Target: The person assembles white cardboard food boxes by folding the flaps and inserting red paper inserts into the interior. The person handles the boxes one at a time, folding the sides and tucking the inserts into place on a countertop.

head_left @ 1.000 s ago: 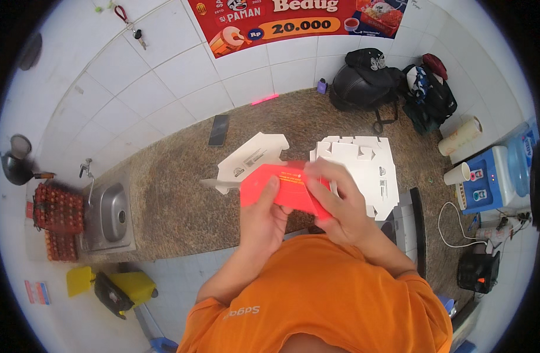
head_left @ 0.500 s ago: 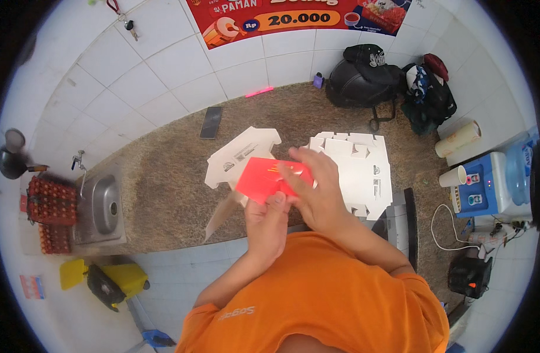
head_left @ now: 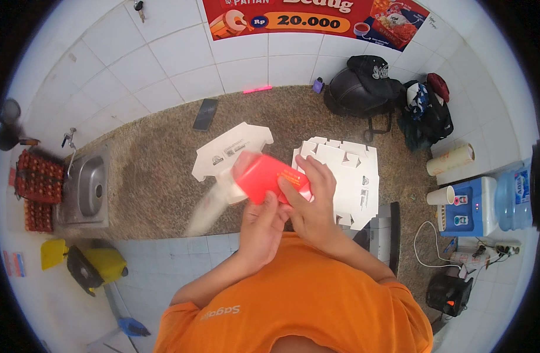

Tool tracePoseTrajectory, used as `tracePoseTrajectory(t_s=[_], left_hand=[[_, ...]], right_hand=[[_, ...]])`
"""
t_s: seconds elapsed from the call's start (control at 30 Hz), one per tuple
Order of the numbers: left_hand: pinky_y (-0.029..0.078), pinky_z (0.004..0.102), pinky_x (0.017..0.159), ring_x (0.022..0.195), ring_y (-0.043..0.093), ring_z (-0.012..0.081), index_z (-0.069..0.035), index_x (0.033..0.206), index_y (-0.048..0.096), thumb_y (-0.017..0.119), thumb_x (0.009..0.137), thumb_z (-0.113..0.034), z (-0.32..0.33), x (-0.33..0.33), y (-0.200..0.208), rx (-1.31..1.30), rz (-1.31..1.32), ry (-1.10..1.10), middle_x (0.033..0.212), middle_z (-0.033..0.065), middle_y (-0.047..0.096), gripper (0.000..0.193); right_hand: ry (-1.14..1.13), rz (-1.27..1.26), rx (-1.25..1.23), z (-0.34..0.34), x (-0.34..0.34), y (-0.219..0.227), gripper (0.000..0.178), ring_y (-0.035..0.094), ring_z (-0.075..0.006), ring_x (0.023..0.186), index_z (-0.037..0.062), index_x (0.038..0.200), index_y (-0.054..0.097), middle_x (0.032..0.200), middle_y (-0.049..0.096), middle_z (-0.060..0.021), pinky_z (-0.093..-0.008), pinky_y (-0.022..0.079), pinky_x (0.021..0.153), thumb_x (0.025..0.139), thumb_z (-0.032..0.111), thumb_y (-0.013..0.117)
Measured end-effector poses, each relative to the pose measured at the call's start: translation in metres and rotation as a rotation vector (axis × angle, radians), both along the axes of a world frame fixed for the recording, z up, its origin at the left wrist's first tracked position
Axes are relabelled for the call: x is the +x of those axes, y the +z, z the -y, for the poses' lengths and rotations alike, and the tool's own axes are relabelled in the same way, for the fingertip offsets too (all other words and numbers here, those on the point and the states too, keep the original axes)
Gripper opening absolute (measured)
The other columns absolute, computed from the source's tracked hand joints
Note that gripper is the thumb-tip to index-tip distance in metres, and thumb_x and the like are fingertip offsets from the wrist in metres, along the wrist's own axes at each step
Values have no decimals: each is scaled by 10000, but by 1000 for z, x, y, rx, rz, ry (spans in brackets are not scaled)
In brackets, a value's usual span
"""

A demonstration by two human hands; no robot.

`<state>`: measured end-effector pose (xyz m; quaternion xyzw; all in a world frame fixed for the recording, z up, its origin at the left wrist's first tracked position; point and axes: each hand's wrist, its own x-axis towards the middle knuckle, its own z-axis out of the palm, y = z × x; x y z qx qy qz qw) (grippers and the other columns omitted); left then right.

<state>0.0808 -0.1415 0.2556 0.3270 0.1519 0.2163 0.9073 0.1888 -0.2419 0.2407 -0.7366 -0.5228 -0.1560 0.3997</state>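
Note:
A partly folded red cardboard box [head_left: 264, 178] is held in front of my chest, above the counter's near edge. Its lower left edge is gripped by my left hand [head_left: 260, 228], thumb on top. My right hand [head_left: 314, 203] closes over the right end, with its thumb pressed on the red face. From the box's left side a pale flap [head_left: 206, 210] hangs down, smeared by motion. Behind it on the counter lies a flat white box blank [head_left: 231, 148]. More white box blanks [head_left: 358, 182] with cut tabs lie to the right, partly behind my right hand.
The speckled counter [head_left: 158, 176] holds a phone [head_left: 206, 115], a pink stick [head_left: 257, 89] and black bags [head_left: 358, 88] at the back. A sink [head_left: 93, 191] and egg trays [head_left: 39, 176] are left. A water dispenser [head_left: 467, 206] and paper cup [head_left: 441, 195] stand right.
The red box has tilted, and its right end now sits deeper in my right hand, whose fingers have closed round it. The pale flap has swung and blurred. The whole view has shifted slightly.

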Motion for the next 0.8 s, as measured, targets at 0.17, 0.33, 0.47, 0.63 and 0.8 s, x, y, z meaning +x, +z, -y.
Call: tracePoseTrajectory(t_s=[0.17,0.33,0.47,0.63,0.8], left_hand=[[537,290,939,1075,702,102,-67,1413,559,550,1135,-121,-9,-1,16,340,-79,78,1200,62,753,283],[496,279,782,775,690,126,-35,1168,645,633,1077,-109,-52,-19,46,1056,-319,-250,881,92,763,118],[445,289,655,658,654,198,-50,1173,662,659,1026,-95,-57,-26,55,1647,-251,-230,788,119,719,154],[410,281,643,566,550,137,-62,1297,613,617,991,-40,-55,-17,40,1353,-271,37,609,51,595,307],[415,282,688,535,472,103,-31,1409,519,630,931,20,-54,-12,29,1275,-154,6,579,15,536,493]], right_hand=[[138,-120,39,13,-3,10,682,590,-455,1236,-39,1488,555,1389,608,-257,-533,478,1019,916,261,777],[148,-180,-417,45,32,79,751,716,-291,710,75,1575,477,852,742,-142,-350,569,663,931,278,805],[142,-587,-284,39,44,61,507,652,-214,591,79,1435,529,776,712,-118,-326,527,588,1013,257,745],[219,-852,147,23,26,31,443,586,-122,573,64,1338,605,782,692,-114,-270,471,573,965,205,797],[131,-592,-104,12,32,36,360,449,-99,534,83,1207,744,606,476,-25,-252,375,547,872,132,865]])
